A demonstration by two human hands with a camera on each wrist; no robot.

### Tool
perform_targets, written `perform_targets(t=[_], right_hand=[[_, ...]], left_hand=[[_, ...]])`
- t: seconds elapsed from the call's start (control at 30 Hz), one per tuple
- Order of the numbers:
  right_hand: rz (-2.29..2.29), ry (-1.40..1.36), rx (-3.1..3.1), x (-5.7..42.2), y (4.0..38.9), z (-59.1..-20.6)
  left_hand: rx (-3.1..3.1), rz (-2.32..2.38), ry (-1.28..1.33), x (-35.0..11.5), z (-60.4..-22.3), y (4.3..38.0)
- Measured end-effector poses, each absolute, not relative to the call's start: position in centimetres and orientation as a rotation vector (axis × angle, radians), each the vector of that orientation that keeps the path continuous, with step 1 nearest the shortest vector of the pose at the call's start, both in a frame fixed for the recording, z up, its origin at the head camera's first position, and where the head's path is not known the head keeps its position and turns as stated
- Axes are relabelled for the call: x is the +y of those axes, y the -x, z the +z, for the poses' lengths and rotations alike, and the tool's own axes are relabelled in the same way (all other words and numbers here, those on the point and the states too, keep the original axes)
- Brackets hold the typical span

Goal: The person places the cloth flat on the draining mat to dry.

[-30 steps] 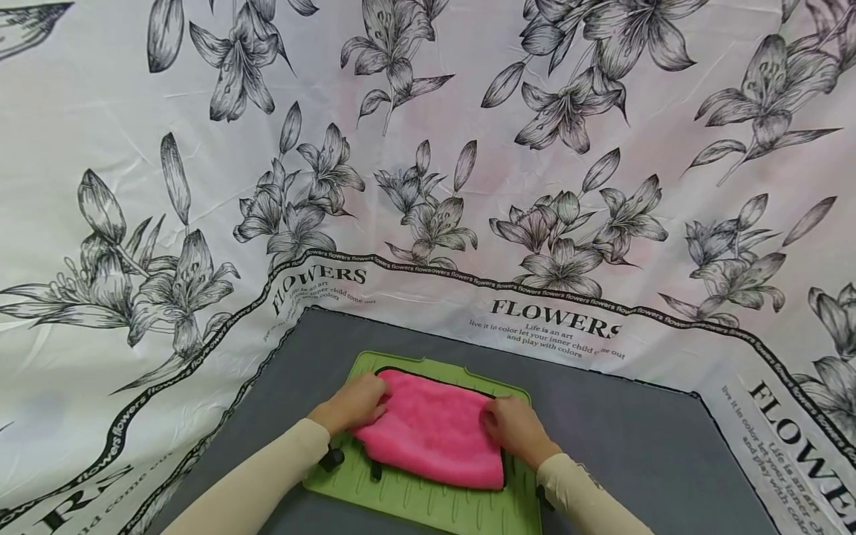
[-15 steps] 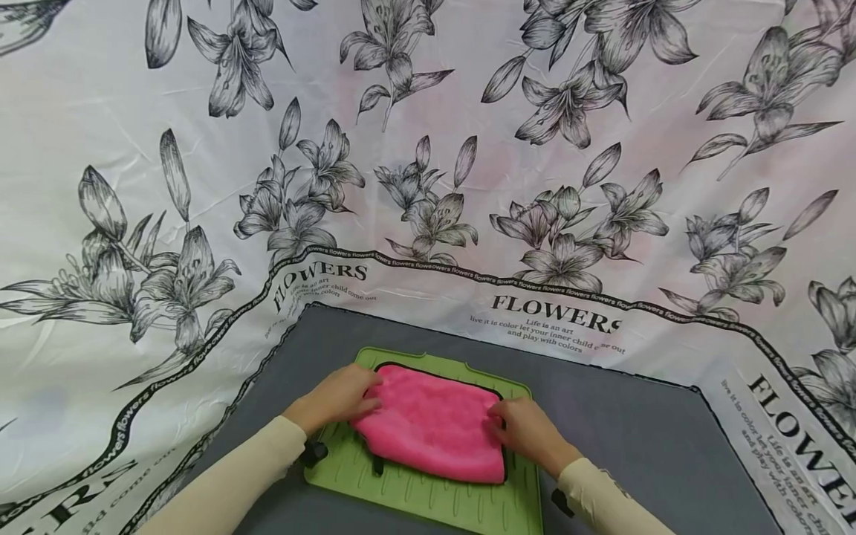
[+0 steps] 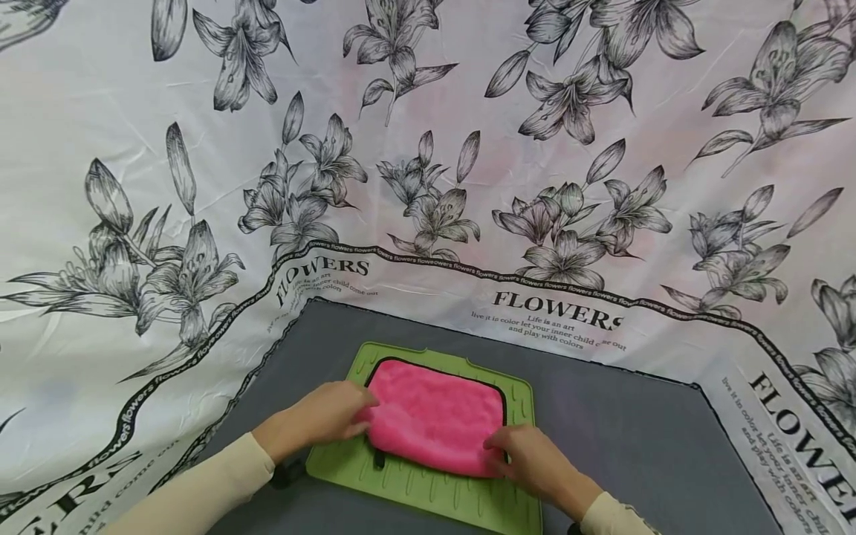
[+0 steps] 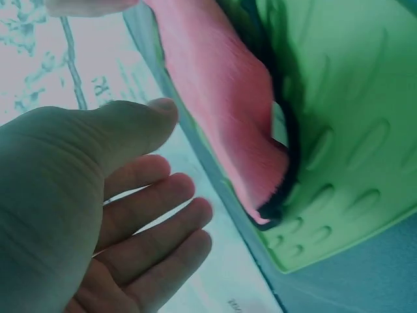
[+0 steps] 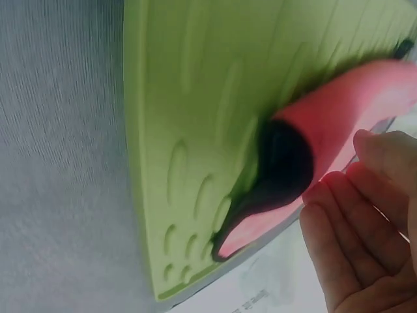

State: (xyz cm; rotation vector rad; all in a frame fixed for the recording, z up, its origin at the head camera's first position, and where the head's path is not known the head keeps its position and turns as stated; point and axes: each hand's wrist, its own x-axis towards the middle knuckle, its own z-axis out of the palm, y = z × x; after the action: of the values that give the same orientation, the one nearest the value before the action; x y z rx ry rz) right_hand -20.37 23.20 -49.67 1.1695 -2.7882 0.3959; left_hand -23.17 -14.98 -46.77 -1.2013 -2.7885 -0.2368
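A folded, fuzzy pink cloth [image 3: 435, 409] with black edging lies on a green ridged mat [image 3: 527, 405]. My left hand [image 3: 324, 416] is at the cloth's left side; in the left wrist view its fingers are spread and nothing is between them, with the pink cloth [image 4: 215, 85] beyond the thumb. At the cloth's lower right corner is my right hand [image 3: 538, 462], fingertips at its edge. In the right wrist view, the right hand [image 5: 365, 254] has extended fingers beside the pink cloth [image 5: 345, 104], whose black-edged fold gapes.
The green mat stands on a dark grey tabletop [image 3: 622, 438]. A white fabric wall [image 3: 428, 104] printed with flowers rises behind and at both sides. A black strap-like tab [image 3: 380, 458] shows at the cloth's lower left.
My left hand has drawn back leftward and down from the cloth's upper left. My right hand has slid down the right edge to the lower corner. The cloth's left and lower edges lie slightly differently.
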Motion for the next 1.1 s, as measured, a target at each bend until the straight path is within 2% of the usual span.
perform_targets(t=[0.23,0.43,0.97,1.1], right_hand=[[0.527,-1.312,-2.662,22.4,18.4,-50.5],[0.414,-1.291,-2.693,22.0,18.3,-52.0],[0.315,-1.130,-2.653,21.4,20.3,-52.9],[0.365,-1.105,-2.714,21.7,20.5,-52.0]], left_hand=[[-2.842,-0.336,1.349,-14.1,-46.4,21.8],[-2.867,-0.339,1.409,-13.5,-48.6,22.1],[-2.696,-0.358,1.268,-11.3,-52.9,24.8],[-2.667,-0.417,1.234,-11.4,-52.6,25.4]])
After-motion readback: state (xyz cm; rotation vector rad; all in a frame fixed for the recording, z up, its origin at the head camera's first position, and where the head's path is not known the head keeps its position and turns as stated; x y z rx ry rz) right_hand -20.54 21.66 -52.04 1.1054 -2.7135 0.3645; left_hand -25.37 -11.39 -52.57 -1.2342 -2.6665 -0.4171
